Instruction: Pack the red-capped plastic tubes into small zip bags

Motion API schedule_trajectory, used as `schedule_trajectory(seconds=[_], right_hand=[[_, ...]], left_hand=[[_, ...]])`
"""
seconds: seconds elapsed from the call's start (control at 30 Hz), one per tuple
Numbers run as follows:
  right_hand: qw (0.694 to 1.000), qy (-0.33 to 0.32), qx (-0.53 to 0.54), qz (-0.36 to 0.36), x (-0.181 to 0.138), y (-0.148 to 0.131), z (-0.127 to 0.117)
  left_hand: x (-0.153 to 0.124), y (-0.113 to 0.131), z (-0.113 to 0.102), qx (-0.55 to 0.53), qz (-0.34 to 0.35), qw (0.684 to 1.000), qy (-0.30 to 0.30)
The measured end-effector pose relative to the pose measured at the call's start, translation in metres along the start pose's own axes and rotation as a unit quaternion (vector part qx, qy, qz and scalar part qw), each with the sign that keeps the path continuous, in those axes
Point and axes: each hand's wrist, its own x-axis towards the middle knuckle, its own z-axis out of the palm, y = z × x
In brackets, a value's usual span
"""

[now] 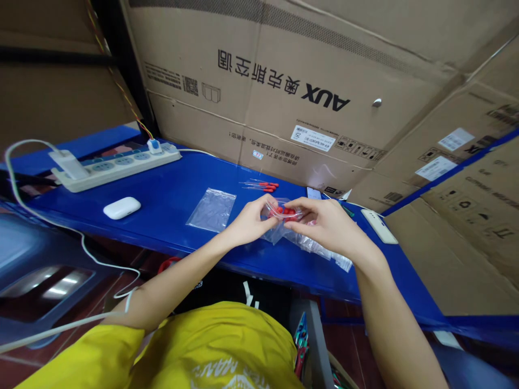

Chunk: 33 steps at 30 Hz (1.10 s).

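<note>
Between my two hands is a clear plastic bag point(275, 233) with several red-ended pieces point(288, 212) in its mouth. My left hand point(253, 220) pinches the bag's left edge. On the other side, my right hand point(324, 222) is closed on the right edge, its fingertips by the red ends. Just beyond my hands, several thin tools with red handles point(268, 187) and pale shafts lie on the blue table point(174, 189). To the left a flat clear zip bag point(213, 209) lies by itself. More clear bags point(314, 246) are under my right hand.
A white power strip point(121, 165) with a plugged-in charger point(68, 163) stands at the left, its cable hanging over the table's edge. Nearby sits a white earbud case point(121, 208). A phone point(379, 226) lies at the right. Large cardboard sheets point(284, 108) wall the back.
</note>
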Motion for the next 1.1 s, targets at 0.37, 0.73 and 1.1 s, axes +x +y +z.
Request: schedule_trajectory(seconds=[0.37, 0.73, 1.1], right_hand=[[0.982, 0.04, 0.179, 0.039, 0.0, 0.016, 0.008], [0.989, 0.13, 0.075, -0.012, -0.008, 0.013, 0.014], [0.965, 0.208, 0.153, 0.034, -0.012, 0.012, 0.029]], left_hand=[[0.004, 0.005, -0.009, -0.088, -0.019, 0.993, -0.077], [0.005, 0.005, -0.011, -0.049, 0.036, 0.998, 0.009], [0.005, 0.006, -0.002, -0.167, -0.106, 0.978, 0.058]])
